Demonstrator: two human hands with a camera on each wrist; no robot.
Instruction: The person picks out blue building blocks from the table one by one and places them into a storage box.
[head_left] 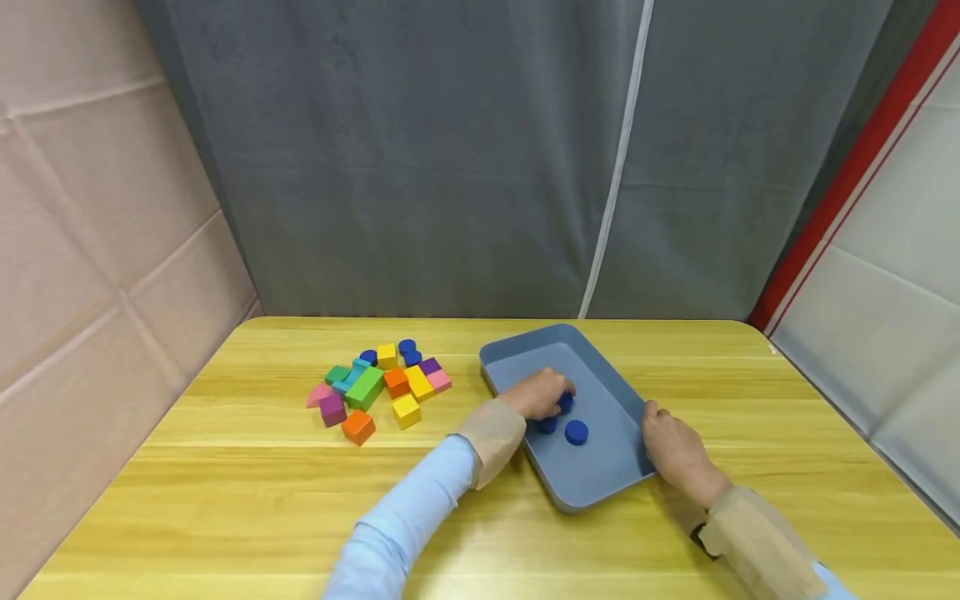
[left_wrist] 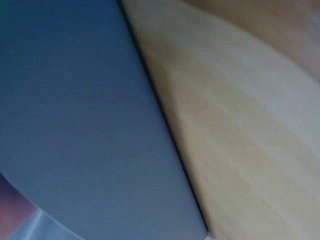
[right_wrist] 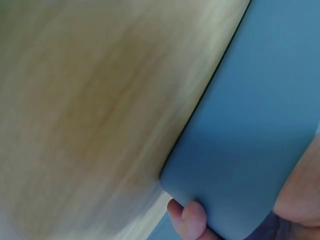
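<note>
My left hand [head_left: 538,394] reaches over the near left wall of a blue-grey tray [head_left: 592,475]. Its bent fingers pinch a round blue block [head_left: 566,404] low inside. Beside that hand in the tray are a second round blue block [head_left: 547,425], partly covered, and a third round blue block [head_left: 577,432] lying flat. At the right corner, my right hand [head_left: 675,446] grips the tray's wall; in the right wrist view its fingertips [right_wrist: 192,220] curl under the tray's edge. The left wrist view shows mostly the tray's outer side [left_wrist: 95,120], with the fingers largely hidden.
Left of the tray lies a loose group of coloured blocks: a green block [head_left: 364,388], an orange cube [head_left: 358,427], a purple cube [head_left: 332,410], a yellow cube [head_left: 407,411] and several more, including round blue ones. A grey curtain [head_left: 420,167] hangs behind the wooden table [head_left: 225,500].
</note>
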